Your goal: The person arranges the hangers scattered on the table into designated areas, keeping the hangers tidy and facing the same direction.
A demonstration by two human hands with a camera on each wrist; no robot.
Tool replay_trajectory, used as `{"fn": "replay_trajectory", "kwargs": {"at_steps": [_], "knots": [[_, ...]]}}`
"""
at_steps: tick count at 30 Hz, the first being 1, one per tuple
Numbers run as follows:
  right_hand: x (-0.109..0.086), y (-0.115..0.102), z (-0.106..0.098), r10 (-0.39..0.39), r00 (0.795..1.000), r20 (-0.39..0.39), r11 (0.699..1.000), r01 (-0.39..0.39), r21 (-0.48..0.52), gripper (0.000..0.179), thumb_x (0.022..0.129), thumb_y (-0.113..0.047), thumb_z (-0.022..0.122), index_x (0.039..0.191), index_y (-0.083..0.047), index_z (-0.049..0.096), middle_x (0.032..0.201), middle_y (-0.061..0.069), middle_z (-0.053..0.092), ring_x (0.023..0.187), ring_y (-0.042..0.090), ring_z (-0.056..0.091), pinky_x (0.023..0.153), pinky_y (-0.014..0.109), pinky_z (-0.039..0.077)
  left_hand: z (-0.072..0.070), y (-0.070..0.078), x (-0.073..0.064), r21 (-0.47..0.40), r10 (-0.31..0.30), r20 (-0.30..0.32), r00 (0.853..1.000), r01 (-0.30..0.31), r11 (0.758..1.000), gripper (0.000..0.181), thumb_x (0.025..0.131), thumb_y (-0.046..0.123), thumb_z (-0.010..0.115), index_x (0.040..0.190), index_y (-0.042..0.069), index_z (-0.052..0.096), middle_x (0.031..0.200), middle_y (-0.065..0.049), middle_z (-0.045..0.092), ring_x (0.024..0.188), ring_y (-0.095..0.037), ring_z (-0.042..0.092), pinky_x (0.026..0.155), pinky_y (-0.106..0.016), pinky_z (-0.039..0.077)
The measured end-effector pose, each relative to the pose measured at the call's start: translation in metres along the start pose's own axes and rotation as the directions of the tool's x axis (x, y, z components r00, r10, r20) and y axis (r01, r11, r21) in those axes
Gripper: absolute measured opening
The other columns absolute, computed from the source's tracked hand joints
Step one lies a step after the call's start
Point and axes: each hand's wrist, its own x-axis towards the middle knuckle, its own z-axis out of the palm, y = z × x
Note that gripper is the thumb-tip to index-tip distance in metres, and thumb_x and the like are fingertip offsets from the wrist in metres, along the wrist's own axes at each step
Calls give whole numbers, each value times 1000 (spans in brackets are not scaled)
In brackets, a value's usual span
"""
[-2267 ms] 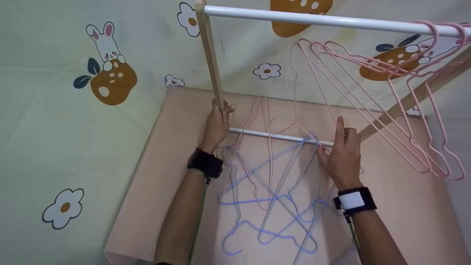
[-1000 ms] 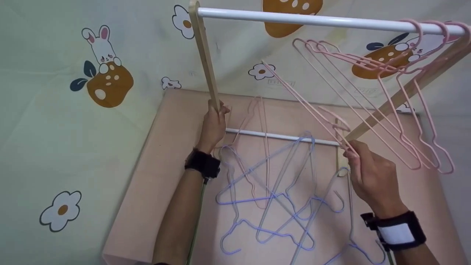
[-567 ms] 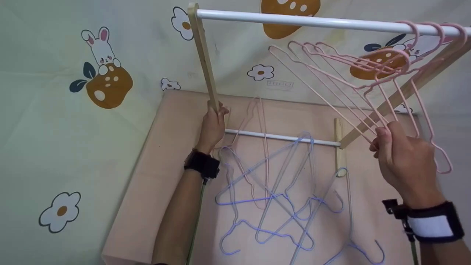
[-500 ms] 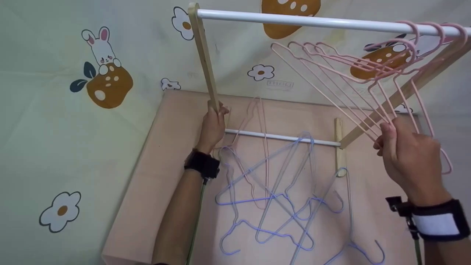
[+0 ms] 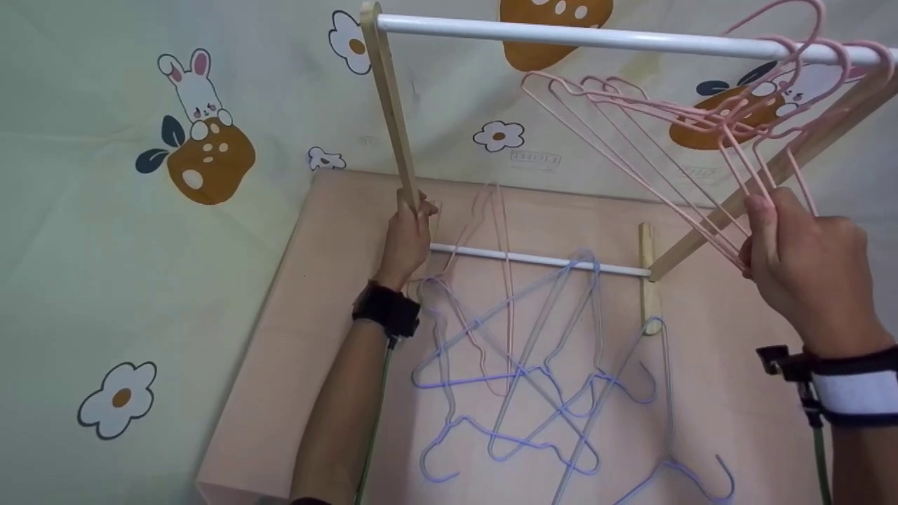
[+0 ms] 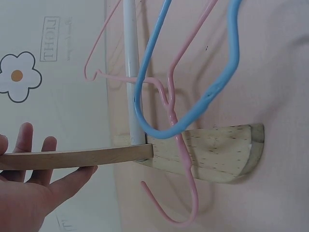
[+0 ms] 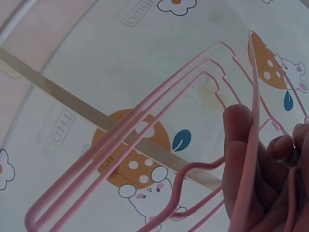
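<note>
My left hand (image 5: 407,238) grips the left wooden upright (image 5: 393,105) of a clothes rack; in the left wrist view this upright (image 6: 72,158) lies between thumb and fingers. At the right, my right hand (image 5: 817,270) holds a pink clothes hanger (image 7: 252,130) by its side. The held hanger's hook (image 5: 819,19) rises above the rack's white top rail (image 5: 561,39), its end passing behind the rail. Close beside it, several pink hangers (image 5: 888,66) hang from the rail, overlapping the held one.
Several blue hangers (image 5: 526,444) lie tangled on the pink-covered table (image 5: 280,365). A pink hanger (image 5: 510,315) leans at the rack's white lower bar (image 5: 533,259), left side. A wooden foot (image 5: 649,308) supports the right upright. A patterned cloth (image 5: 210,301) hangs behind and to the left.
My right hand has taken a pink hanger from near the lower bar, carried it right and raised it until its hook stands above the top rail. My left hand stays on the upright.
</note>
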Motion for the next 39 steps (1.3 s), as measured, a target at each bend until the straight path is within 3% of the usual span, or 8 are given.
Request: {"fn": "replay_trajectory", "kwargs": {"at_steps": [5, 12, 19, 24, 29, 33, 37, 39], "knots": [[1, 1, 6, -27, 1000, -4, 999, 27, -19, 48, 121, -31, 43, 102, 10, 58, 58, 19, 59, 42, 36, 50, 40, 32, 28, 0, 0, 1, -2, 11, 1, 1000, -11, 1000, 16, 118, 4, 41, 131, 0, 48, 132, -24, 66, 125, -36, 67, 98, -53, 54], [-1, 4, 13, -88, 994, -67, 989, 80, -122, 48, 119, -31, 50, 93, 10, 53, 51, 15, 40, 37, 32, 36, 43, 39, 22, -1, 2, 2, 30, 30, 19, 999, -30, 999, 18, 119, 7, 39, 135, 1, 45, 137, -25, 65, 129, -37, 66, 102, -52, 55], [-11, 3, 13, -64, 990, -126, 988, 45, -149, 52, 117, -35, 52, 101, 14, 58, 64, 29, 54, 43, 42, 46, 46, 46, 33, 0, 3, 4, 14, 20, 15, 1000, -20, 1000, 19, 120, 8, 38, 134, 0, 46, 140, -26, 65, 130, -37, 66, 99, -51, 56], [-25, 2, 13, -72, 980, -186, 986, 41, -161, 56, 117, -37, 47, 105, 16, 60, 80, 35, 61, 57, 49, 55, 52, 54, 41, 1, 1, 1, -8, -7, 10, 1000, 7, 1000, 20, 120, 8, 38, 137, 0, 44, 132, -27, 69, 117, -38, 70, 85, -48, 57], [-40, -2, 12, -81, 946, -314, 983, 24, -181, 51, 115, -32, 49, 111, 18, 61, 102, 39, 63, 89, 60, 62, 76, 67, 47, 1, 0, 0, -17, -2, 4, 1000, 2, 1000, 17, 119, 6, 39, 134, 0, 46, 134, -27, 68, 110, -37, 70, 82, -47, 56], [-55, -12, 15, -85, 895, -437, 988, 19, -153, 42, 111, -24, 54, 110, 17, 63, 112, 40, 65, 102, 63, 60, 90, 71, 43, 1, 0, 0, -20, 4, 3, 1000, -4, 1000, 16, 118, 6, 40, 131, 1, 48, 136, -25, 64, 106, -36, 67, 82, -47, 54], [-72, -29, 28, -114, 808, -578, 992, 62, -109, 33, 102, -17, 57, 99, 15, 65, 104, 37, 68, 92, 61, 58, 80, 72, 43, 0, 0, -1, -28, 9, 5, 1000, -9, 1000, 19, 118, 6, 40, 135, -1, 46, 132, -23, 66, 118, -36, 67, 94, -48, 54], [-82, -36, 37, -142, 780, -609, 990, 105, -95, 32, 99, -17, 57, 95, 15, 64, 98, 35, 67, 86, 59, 56, 72, 71, 41, -1, 1, -2, -35, 7, 8, 1000, -6, 999, 22, 119, 6, 40, 139, -2, 45, 129, -23, 69, 125, -36, 66, 100, -50, 53]]}}
